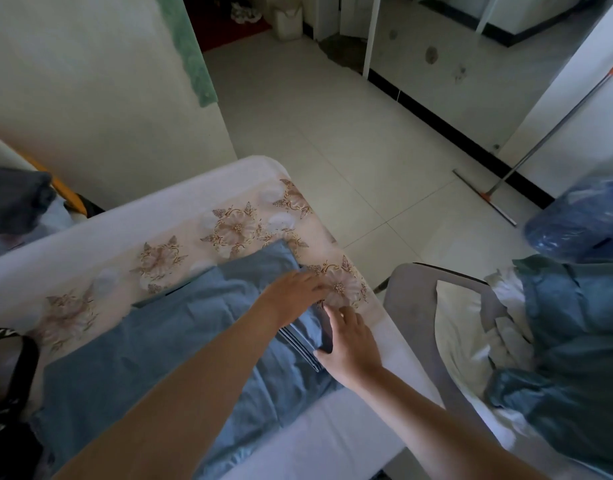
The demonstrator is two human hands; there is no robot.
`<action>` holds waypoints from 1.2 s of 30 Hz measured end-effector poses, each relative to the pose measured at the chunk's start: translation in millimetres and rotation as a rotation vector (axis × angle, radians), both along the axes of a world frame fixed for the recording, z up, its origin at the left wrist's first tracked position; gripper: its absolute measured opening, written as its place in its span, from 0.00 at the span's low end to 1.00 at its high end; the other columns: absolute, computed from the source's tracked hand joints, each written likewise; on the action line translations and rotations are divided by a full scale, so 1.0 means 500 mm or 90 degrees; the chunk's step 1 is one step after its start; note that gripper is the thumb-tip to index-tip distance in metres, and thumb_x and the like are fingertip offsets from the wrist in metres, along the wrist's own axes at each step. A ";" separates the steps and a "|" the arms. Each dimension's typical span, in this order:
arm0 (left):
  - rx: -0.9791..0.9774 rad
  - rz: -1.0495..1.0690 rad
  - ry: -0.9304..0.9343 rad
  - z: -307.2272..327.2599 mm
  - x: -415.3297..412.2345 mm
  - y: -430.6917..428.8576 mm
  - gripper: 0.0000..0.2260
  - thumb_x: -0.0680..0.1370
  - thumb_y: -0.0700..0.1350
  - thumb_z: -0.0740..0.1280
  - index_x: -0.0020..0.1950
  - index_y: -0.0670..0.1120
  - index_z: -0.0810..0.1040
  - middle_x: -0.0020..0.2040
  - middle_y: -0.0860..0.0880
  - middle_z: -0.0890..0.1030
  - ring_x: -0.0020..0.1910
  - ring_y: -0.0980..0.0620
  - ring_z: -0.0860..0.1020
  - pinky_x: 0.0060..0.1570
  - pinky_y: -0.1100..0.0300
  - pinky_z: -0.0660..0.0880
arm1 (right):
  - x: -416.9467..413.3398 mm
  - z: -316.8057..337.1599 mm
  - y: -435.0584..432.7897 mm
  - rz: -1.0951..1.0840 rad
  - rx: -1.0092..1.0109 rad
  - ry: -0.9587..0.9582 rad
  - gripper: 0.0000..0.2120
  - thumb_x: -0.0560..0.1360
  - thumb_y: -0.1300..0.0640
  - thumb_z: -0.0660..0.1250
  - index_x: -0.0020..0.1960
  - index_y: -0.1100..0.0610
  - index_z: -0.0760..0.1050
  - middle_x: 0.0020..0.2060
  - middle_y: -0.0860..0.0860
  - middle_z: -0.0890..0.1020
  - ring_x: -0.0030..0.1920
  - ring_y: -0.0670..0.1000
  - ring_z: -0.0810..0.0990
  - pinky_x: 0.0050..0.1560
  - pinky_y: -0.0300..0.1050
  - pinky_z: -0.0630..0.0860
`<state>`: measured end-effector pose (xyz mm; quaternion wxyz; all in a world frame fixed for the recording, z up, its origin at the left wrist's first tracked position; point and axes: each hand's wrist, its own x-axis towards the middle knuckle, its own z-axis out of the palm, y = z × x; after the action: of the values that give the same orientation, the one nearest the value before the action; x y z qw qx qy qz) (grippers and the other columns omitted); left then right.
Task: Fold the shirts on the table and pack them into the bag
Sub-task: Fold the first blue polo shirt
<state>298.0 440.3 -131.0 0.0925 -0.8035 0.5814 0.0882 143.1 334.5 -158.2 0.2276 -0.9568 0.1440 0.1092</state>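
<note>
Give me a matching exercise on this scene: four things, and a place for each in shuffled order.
1 blue shirt
2 black bag
3 squeegee
4 grey chair

A leaning at the right wall
B beside the table, piled with clothes
C spread on the table
D at the table's left end

Pairs: 1-C, 2-D, 3-A, 4-B

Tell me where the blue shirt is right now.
In the head view, the blue shirt lies lower centre on the floral-clothed table, with the left hand and right hand at its right edge.
</note>
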 end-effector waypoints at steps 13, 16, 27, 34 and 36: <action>-0.058 0.061 -0.142 0.127 0.019 0.231 0.18 0.63 0.32 0.73 0.49 0.47 0.80 0.48 0.51 0.77 0.49 0.50 0.75 0.49 0.54 0.77 | 0.043 0.142 0.134 0.068 0.063 0.013 0.10 0.73 0.59 0.66 0.40 0.50 0.65 0.39 0.46 0.75 0.39 0.51 0.75 0.33 0.42 0.64; -0.082 0.089 -0.120 0.129 -0.012 0.338 0.19 0.58 0.33 0.77 0.44 0.50 0.80 0.44 0.53 0.76 0.46 0.51 0.75 0.46 0.57 0.76 | 0.037 0.173 0.217 0.126 0.129 0.091 0.09 0.72 0.60 0.69 0.40 0.50 0.69 0.38 0.46 0.76 0.38 0.49 0.76 0.31 0.41 0.69; -0.225 0.667 0.274 0.017 -0.144 0.530 0.20 0.80 0.39 0.59 0.72 0.50 0.68 0.69 0.49 0.70 0.69 0.46 0.69 0.66 0.53 0.69 | 0.006 0.092 0.299 0.265 -0.034 0.017 0.14 0.79 0.53 0.64 0.65 0.49 0.75 0.68 0.50 0.72 0.70 0.53 0.67 0.69 0.48 0.66; -0.318 1.000 0.464 0.002 -0.063 0.438 0.22 0.77 0.59 0.63 0.64 0.45 0.71 0.53 0.45 0.80 0.45 0.48 0.79 0.37 0.57 0.72 | -0.007 0.055 0.262 0.398 -0.096 0.077 0.37 0.75 0.41 0.69 0.79 0.49 0.59 0.80 0.51 0.49 0.80 0.55 0.48 0.77 0.55 0.52; -0.324 1.044 0.486 -0.002 -0.035 0.425 0.24 0.72 0.60 0.67 0.61 0.45 0.75 0.46 0.45 0.83 0.42 0.47 0.81 0.35 0.58 0.74 | 0.003 0.057 0.254 0.416 -0.089 0.061 0.38 0.73 0.38 0.69 0.78 0.48 0.61 0.79 0.52 0.53 0.79 0.55 0.52 0.76 0.55 0.54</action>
<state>280.3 652.8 -131.9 -0.3742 -0.8749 -0.1737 0.2537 144.7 461.5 -129.6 0.1073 -0.9594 -0.1528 0.2113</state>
